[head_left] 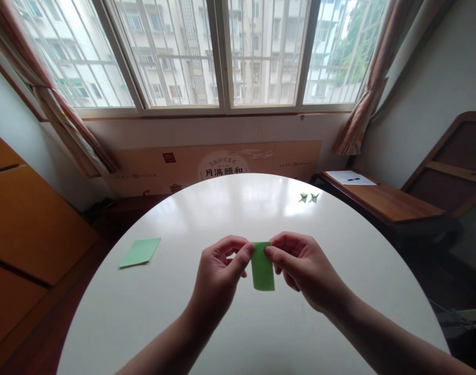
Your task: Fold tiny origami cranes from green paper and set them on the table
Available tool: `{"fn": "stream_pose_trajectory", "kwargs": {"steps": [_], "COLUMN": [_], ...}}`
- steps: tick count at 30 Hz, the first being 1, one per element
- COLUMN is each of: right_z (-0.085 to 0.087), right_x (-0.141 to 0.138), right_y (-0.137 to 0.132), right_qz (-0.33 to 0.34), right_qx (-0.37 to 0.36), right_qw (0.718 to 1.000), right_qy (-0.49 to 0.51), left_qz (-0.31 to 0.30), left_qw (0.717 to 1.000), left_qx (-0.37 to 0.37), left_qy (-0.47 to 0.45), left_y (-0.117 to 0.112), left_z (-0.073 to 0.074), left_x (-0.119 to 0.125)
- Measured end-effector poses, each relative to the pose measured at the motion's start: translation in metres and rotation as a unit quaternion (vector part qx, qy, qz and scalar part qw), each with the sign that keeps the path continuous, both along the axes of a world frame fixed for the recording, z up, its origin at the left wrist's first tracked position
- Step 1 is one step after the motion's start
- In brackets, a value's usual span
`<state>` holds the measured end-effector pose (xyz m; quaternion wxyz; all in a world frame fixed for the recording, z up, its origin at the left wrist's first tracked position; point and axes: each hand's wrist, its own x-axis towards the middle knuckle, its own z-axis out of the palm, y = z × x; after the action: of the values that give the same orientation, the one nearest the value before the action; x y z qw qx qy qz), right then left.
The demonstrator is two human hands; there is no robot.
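A narrow rectangle of green paper (263, 271), which looks folded, hangs upright between my hands above the table. My left hand (224, 265) pinches its upper left corner between thumb and fingers. At the upper right corner, my right hand (300, 263) grips it the same way. The lower edge of the paper is free and bows slightly. Off to the left lies a stack of lighter green square paper (141, 252). Two small folded green paper figures, one paper figure (303, 197) beside another paper figure (313, 197), rest near the far right edge.
The round white table (175, 317) fills the foreground. Beyond its right edge is a wooden side table (398, 200) with a white sheet (347, 177) and a dark pen (354, 179) on it. An orange cabinet (30, 224) stands at left; a printed box panel (183, 161) is under the window.
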<state>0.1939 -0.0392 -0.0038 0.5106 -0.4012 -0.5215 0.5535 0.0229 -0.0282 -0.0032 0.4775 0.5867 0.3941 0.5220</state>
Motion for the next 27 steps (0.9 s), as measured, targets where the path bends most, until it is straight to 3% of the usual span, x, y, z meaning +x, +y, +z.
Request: {"fn": "stream_pose_trajectory", "kwargs": {"steps": [15, 21, 27], "right_z": [-0.001, -0.0004, 0.0005], "right_x": [-0.0005, -0.0013, -0.0031], "right_y": [0.0014, 0.0019, 0.0009], "right_qz": [0.009, 0.011, 0.021], "right_qx": [-0.019, -0.052, -0.066], "right_qw": [1.0, 0.998, 0.997], "right_qy": [0.01, 0.031, 0.047], "left_qz": [0.021, -0.028, -0.016], "left_qw": [1.0, 0.998, 0.998], "left_qx": [0.01, 0.008, 0.014], "left_qy": [0.016, 0.048, 0.066], "left_y": [0.0022, 0.0005, -0.0017], "left_z": [-0.0009, 0.0041, 0.0072], "left_x": [-0.0013, -0.0015, -0.0012]}}
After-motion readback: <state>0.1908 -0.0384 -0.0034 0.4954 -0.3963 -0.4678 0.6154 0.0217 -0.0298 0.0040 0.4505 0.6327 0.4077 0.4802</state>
